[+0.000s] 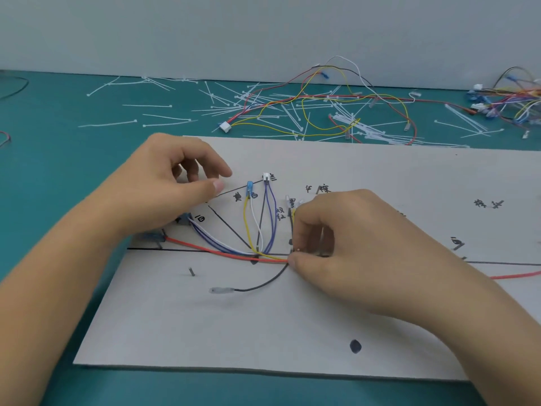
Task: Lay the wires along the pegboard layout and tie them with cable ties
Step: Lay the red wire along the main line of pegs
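A white layout board with black drawn lines and handwritten labels lies on the teal table. Red, yellow, white, purple and black wires run along its lines and gather at a point in the middle. My right hand pinches the wire bundle at that point, fingers curled over it. A black wire with a clear terminal trails out to the left below it. My left hand hovers above the board's left part, fingers loosely curled and holding nothing. Blue terminals and a white connector sit at branch ends.
Several loose white cable ties are scattered on the teal table behind the board. A spare wire harness lies among them, and another bundle of wires sits at the far right. A small nail stands in the board.
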Demonstrator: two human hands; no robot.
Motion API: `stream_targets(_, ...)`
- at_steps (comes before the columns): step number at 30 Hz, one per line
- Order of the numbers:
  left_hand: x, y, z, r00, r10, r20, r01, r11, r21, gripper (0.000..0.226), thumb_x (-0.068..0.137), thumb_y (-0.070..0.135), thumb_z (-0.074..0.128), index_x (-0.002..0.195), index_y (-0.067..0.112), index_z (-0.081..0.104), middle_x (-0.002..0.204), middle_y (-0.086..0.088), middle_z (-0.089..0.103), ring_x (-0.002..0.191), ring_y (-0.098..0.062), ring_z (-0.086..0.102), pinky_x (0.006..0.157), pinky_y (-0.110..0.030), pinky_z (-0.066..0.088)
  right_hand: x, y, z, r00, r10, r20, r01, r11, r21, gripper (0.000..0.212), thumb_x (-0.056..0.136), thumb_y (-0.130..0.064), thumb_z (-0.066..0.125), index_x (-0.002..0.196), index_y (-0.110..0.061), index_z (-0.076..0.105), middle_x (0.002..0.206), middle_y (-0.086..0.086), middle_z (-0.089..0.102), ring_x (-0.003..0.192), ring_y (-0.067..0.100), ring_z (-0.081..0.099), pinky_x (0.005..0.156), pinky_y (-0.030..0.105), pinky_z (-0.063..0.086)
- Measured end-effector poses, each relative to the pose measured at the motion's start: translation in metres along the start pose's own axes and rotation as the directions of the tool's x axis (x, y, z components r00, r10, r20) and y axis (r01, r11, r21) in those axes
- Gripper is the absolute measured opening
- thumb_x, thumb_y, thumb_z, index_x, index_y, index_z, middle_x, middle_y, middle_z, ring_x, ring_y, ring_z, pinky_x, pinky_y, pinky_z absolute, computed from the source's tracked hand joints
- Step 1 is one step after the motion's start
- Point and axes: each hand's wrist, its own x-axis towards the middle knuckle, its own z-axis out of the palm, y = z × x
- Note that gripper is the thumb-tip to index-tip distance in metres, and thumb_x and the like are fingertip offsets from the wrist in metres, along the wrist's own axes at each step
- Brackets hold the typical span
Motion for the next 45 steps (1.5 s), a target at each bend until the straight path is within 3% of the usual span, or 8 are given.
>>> stream_targets(3, 0.0, -0.016, -0.011, 0.984, -0.048, -0.169, 0.04, 0.998, -0.051, 0.014, 0.08, 0.031, 0.071, 0.091, 0.032, 0.08, 0.066, 0.019, 0.061, 0.063, -0.01, 0.044, 0.059, -0.016, 0.037, -0.002, -0.003, 0.004, 1.0, -0.01, -0.021, 0.01, 1.0, -0.012, 0.012, 0.083, -0.042, 0.065, 0.083, -0.031, 0.059, 0.081, -0.017, 0.058, 0.08, 0.001, 0.054, 0.07, 0.031, 0.05)
stream_targets(6, -0.001, -0.03, -0.02, 0.96, -0.086, -0.265, 0.062, 0.993, -0.098, 0.014, 0.082, 0.03, 0.071, 0.092, 0.034, 0.08, 0.078, -0.007, 0.069, 0.073, -0.037, 0.052, 0.069, -0.029, 0.043, -0.004, -0.006, 0.006, 0.999, -0.026, -0.036, 0.027, 1.0, 0.013, 0.006, 0.088, -0.038, 0.06, 0.088, -0.033, 0.057, 0.084, -0.016, 0.056, 0.081, 0.003, 0.053, 0.07, 0.031, 0.049)
stream_targets(14, -0.001, -0.028, -0.016, 0.972, -0.122, -0.199, 0.101, 0.988, -0.115, 0.014, 0.081, 0.032, 0.072, 0.092, 0.033, 0.08, 0.084, -0.017, 0.068, 0.084, -0.041, 0.058, 0.076, -0.039, 0.046, 0.006, -0.003, 0.01, 1.0, -0.022, -0.013, 0.023, 0.999, 0.034, 0.023, 0.08, -0.052, 0.069, 0.085, -0.032, 0.057, 0.076, -0.016, 0.053, 0.078, 0.002, 0.053, 0.067, 0.03, 0.047)
stream_targets(20, 0.002, -0.031, -0.014, 0.97, -0.157, -0.183, 0.14, 0.985, -0.102, 0.011, 0.081, 0.033, 0.073, 0.089, 0.035, 0.08, 0.086, -0.013, 0.069, 0.077, -0.029, 0.056, 0.074, -0.037, 0.044, 0.004, -0.002, 0.012, 0.999, -0.029, -0.034, 0.03, 0.999, 0.043, 0.022, 0.081, -0.05, 0.067, 0.084, -0.03, 0.06, 0.075, -0.017, 0.052, 0.079, 0.0, 0.051, 0.068, 0.03, 0.047)
stream_targets(23, 0.004, -0.037, -0.014, 0.962, -0.176, -0.209, 0.164, 0.984, -0.073, 0.011, 0.089, 0.024, 0.079, 0.089, 0.035, 0.08, 0.087, -0.01, 0.072, 0.078, -0.033, 0.058, 0.075, -0.036, 0.046, 0.004, -0.004, 0.012, 0.999, -0.032, -0.034, 0.034, 0.998, 0.051, 0.026, 0.084, -0.054, 0.065, 0.084, -0.028, 0.062, 0.077, -0.015, 0.054, 0.08, 0.004, 0.053, 0.071, 0.032, 0.05)
stream_targets(27, 0.009, -0.04, -0.009, 0.947, -0.222, -0.232, 0.232, 0.973, 0.016, 0.017, 0.093, 0.02, 0.075, 0.087, 0.035, 0.079, 0.074, 0.013, 0.068, 0.061, -0.007, 0.05, 0.067, -0.026, 0.044, 0.003, -0.004, 0.012, 0.999, -0.04, -0.036, 0.041, 0.998, 0.042, 0.028, 0.084, -0.056, 0.063, 0.086, -0.027, 0.06, 0.079, -0.014, 0.055, 0.081, 0.005, 0.054, 0.072, 0.033, 0.05)
stream_targets(29, 0.012, -0.038, -0.006, 0.936, -0.245, -0.252, 0.267, 0.962, 0.055, 0.014, 0.093, 0.02, 0.074, 0.085, 0.031, 0.078, 0.069, 0.021, 0.064, 0.057, -0.005, 0.046, 0.065, -0.024, 0.042, 0.003, -0.004, 0.012, 0.999, -0.033, -0.028, 0.034, 0.999, 0.042, 0.027, 0.084, -0.055, 0.062, 0.086, -0.028, 0.06, 0.08, -0.014, 0.055, 0.082, 0.005, 0.055, 0.072, 0.033, 0.051)
stream_targets(45, 0.014, -0.032, -0.002, 0.925, -0.291, -0.246, 0.323, 0.941, 0.103, 0.017, 0.092, 0.017, 0.07, 0.086, 0.031, 0.076, 0.07, 0.013, 0.062, 0.052, -0.004, 0.046, 0.061, -0.024, 0.039, 0.001, -0.004, 0.01, 1.0, -0.028, -0.001, 0.028, 0.999, 0.042, 0.017, 0.088, -0.048, 0.059, 0.091, -0.032, 0.057, 0.08, -0.014, 0.055, 0.08, 0.004, 0.054, 0.068, 0.03, 0.048)
